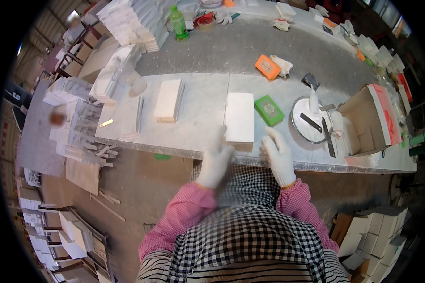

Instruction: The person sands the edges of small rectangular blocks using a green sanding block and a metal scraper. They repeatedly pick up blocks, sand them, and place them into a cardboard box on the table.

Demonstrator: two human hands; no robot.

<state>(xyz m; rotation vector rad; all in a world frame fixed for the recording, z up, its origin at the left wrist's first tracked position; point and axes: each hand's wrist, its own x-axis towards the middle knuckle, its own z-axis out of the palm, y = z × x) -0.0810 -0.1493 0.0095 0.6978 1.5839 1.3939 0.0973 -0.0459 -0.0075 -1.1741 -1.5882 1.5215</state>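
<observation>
A stack of white rectangular tiles [240, 115] stands at the near edge of the table, between my two gloved hands. My left hand [216, 160] is beside the stack's near left corner, fingers extended and slightly blurred, with nothing visible in it. To the right of the stack, my right hand [278, 154] hovers at the table edge with its fingers apart and loosely bent. Neither hand clearly touches the tiles. Just beyond my right hand lies a green rectangular block [269, 111] with a round mark on top.
Left of centre sit another tile stack [169, 100] and a taller pile [134, 23]. On the right are a round metal tray [297, 123] holding a white bottle [313, 101] and dark blades, and an open cardboard box [370, 120]. An orange block [267, 67] and a green bottle [178, 23] lie farther back.
</observation>
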